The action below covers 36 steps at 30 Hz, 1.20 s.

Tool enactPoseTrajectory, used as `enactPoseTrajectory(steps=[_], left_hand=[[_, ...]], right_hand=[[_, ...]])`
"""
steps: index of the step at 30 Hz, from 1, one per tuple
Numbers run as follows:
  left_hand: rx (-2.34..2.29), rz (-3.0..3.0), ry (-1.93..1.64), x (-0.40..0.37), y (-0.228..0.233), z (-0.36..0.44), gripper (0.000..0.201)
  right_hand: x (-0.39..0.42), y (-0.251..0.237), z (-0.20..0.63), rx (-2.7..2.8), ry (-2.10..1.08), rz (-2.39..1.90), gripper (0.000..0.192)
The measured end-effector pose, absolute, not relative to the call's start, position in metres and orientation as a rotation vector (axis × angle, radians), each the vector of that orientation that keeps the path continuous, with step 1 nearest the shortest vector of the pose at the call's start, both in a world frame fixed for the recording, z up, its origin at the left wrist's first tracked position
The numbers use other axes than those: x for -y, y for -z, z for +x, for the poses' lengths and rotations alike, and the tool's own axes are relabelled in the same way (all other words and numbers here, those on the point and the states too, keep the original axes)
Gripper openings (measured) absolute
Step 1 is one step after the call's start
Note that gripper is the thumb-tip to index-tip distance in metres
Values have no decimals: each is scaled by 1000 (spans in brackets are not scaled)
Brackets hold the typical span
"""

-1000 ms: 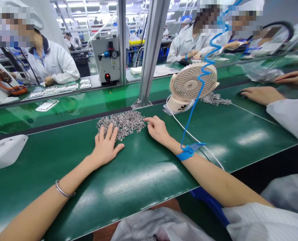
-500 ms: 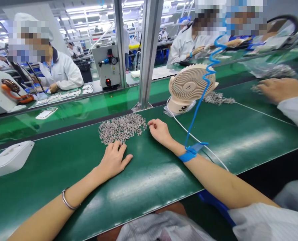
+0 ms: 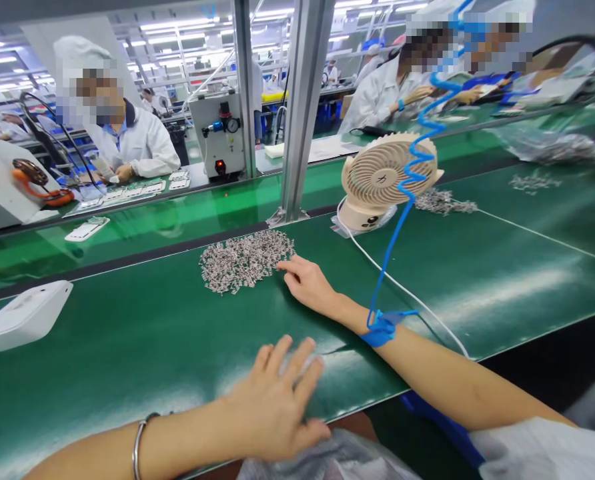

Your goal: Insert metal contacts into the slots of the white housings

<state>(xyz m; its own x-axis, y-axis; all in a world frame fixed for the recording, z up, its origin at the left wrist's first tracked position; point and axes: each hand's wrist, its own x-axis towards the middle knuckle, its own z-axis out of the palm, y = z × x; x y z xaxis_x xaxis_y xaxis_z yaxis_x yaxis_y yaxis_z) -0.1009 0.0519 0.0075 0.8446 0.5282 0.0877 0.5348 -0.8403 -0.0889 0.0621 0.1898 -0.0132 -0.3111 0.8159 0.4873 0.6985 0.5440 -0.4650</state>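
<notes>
Parts pile (image 3: 245,260) on belt (image 3: 127,333); fan (image 3: 385,177) behind-right; white box (image 3: 22,320) far left.

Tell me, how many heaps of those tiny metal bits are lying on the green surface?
3: one pile at the right hand, one heap behind the fan, one sparse scatter far right. Others may be hidden.

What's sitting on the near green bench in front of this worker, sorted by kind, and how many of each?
Heaps of small metal parts: 3 (one by the right hand, two past the fan)
Desk fan: 1
White device: 1
Total: 5
The left hand lies flat at the near edge, holding nothing.
</notes>
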Motion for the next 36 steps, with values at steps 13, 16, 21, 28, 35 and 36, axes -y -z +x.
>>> enactPoseTrajectory(steps=[13, 16, 21, 28, 35, 36], left_hand=[[454, -2761, 226, -28, -9, -91, 41], [465, -2773, 213, -26, -12, -91, 39], [462, -2774, 186, -25, -10, -91, 37], [463, -2774, 163, -25, -9, -91, 36], [475, -2775, 158, -25, -12, -91, 37], [473, -2770, 162, -25, -13, -91, 37]], right_hand=[[-185, 17, 53, 2269, -55, -1163, 40], [-185, 18, 54, 2170, -54, -1173, 40], [-187, 21, 55, 2245, -70, -1115, 36], [-185, 20, 54, 2235, -43, -1085, 42], [-185, 18, 55, 2095, 11, -1107, 32], [-185, 18, 55, 2051, 6, -1108, 30]])
